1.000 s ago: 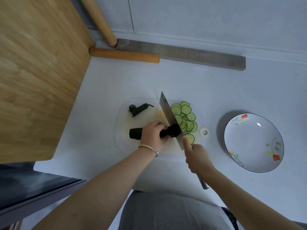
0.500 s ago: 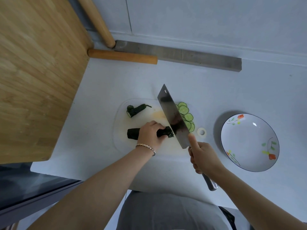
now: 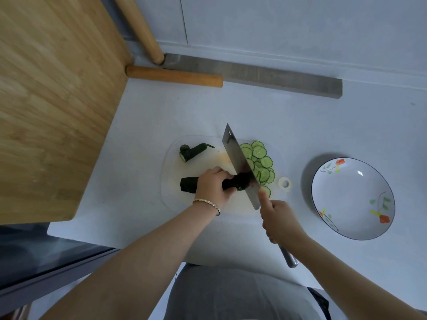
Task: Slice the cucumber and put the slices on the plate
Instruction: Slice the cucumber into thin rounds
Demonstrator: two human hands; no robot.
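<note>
Working on a translucent cutting board point(image 3: 175, 199) near the front edge of the white tabletop point(image 3: 231, 112); that edge runs under both my forearms. A wooden panel point(image 3: 50, 100) overhangs on the left, its near corner close to the board. Bare tabletop runs beyond the board up to a wooden rod point(image 3: 173, 76) and a grey strip point(image 3: 254, 76) by the wall. On the right a small white ring point(image 3: 285, 183) sits just beside the board, and the floral plate point(image 3: 353, 197) lies well apart.

Left hand point(image 3: 212, 185) curls over the middle of the cucumber point(image 3: 188, 184), pinning it down. A dark stub shows left of my fist, and the right end meets the cleaver point(image 3: 238, 158). Right hand point(image 3: 279, 220) is clenched round the cleaver's handle, forefinger laid along the blade's heel. The blade is tilted, edge down at the cucumber's end.

Cucumber skin is very dark green. Cucumber slices point(image 3: 260, 153), pale overlapping rounds, are heaped right of the blade. A cut-off stem end point(image 3: 193, 152) lies at the board's far left.
</note>
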